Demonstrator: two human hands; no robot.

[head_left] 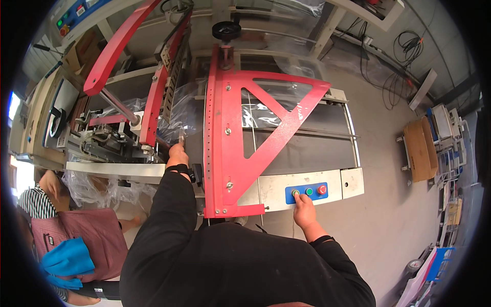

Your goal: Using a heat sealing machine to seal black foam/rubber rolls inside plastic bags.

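My left hand [177, 155] reaches in between the red frames of a packing machine, right by the clear plastic film [185, 113]. Its fingers look closed, but what they hold, if anything, is too small to make out. At the front panel, my right hand [305, 214] is curled with a finger on the leftmost button [295, 193] of a blue control plate [289, 198]. A green button [309, 192] and a red button [321, 190] sit beside it. A large red triangular bracket [286, 140] stands over the dark conveyor belt [312, 156].
A black handwheel [226, 30] tops the red upright. On the left, another red arm [120, 46] rises over metal mechanisms, and a person in a maroon apron [87, 240] works close by. Cables [406, 51] and a cardboard box [420, 148] are at the right.
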